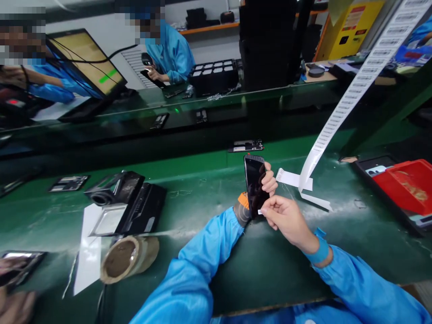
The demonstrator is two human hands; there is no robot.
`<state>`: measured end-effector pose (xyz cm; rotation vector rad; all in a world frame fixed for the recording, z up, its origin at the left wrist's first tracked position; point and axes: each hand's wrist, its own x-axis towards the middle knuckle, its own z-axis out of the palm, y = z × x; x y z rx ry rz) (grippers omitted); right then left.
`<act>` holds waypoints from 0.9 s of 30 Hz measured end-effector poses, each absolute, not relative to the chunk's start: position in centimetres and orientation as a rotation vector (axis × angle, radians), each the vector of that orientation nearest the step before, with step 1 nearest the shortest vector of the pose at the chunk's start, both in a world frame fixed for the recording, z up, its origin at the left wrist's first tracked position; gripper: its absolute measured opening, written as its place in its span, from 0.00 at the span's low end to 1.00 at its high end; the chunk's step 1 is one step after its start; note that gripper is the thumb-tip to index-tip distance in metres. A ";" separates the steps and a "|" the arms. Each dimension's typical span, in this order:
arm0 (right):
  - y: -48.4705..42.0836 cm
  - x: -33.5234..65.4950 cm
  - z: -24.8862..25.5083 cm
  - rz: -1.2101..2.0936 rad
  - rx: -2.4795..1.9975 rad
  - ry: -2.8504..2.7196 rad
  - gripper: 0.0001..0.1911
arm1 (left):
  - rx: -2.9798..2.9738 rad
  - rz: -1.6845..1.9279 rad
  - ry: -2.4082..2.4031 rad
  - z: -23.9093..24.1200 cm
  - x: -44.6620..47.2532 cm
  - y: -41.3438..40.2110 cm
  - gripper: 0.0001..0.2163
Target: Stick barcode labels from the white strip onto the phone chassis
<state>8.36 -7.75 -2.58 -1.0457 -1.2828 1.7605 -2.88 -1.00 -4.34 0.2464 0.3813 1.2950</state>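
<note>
A black smartphone (255, 182) stands tilted upright above the green bench, its dark glass facing me. My left hand (269, 180) is closed around it from behind, with the fingers wrapped over its right edge. At the phone's lower right corner, my right hand (285, 219) pinches a small white label (260, 212) between thumb and fingertips. The label is close to the glass; whether it touches I cannot tell. Just right of the phone, a long strip of barcode labels (351, 101) hangs down to the bench, its end curling beside a short white strip (293, 178).
An opened phone body (248, 146) lies beyond my hands. To the left are a black boxy device (145, 207), a tape roll (146, 256) and another phone body (68, 183). A red tray (413, 180) sits at right. Co-workers (173, 51) work across the bench; another person's hand (16, 306) shows lower left.
</note>
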 end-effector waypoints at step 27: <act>4.8 13.6 -8.5 0.385 -1.192 -2.258 0.28 | 0.320 1.330 0.482 -0.7 -8.8 -0.4 0.25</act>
